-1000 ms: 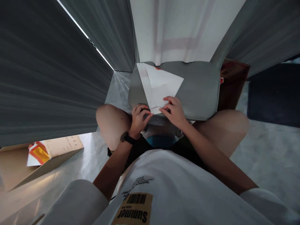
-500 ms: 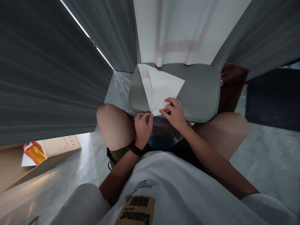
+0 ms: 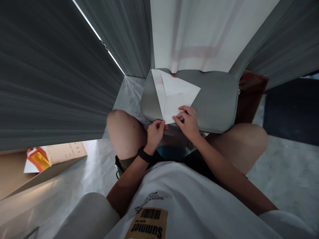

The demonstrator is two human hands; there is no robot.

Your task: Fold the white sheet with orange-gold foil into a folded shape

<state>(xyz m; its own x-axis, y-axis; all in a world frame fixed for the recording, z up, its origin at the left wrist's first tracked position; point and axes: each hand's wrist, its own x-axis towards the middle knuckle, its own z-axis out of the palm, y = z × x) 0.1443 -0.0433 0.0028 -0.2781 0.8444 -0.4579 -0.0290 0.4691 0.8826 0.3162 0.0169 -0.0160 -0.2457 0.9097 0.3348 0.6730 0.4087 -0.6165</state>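
Note:
A folded sheet of white paper [image 3: 175,94] lies on the grey seat of a chair [image 3: 216,99], with its lower corner reaching the seat's front edge. A small red patch shows at its top edge, and creases run along its left side. My left hand [image 3: 156,132], wearing a black wristband, pinches that lower corner between thumb and fingers. At the paper's lower right edge, my right hand [image 3: 188,122] is curled, its thumb and fingertips on the paper. The parts of its fingers beneath the hand are hidden.
A white cover [image 3: 206,33] hangs over the chair back. Grey curtains [image 3: 62,73] enclose the left side. An open cardboard box [image 3: 62,166] with an orange-and-white packet [image 3: 38,161] stands lower left. A reddish-brown box [image 3: 250,99] sits right of the chair, near a dark panel [image 3: 291,109].
The whole view has shifted slightly, so everything sits a little further right. My left fingers have tightened around the paper's lower corner. My right hand stays at the lower right edge.

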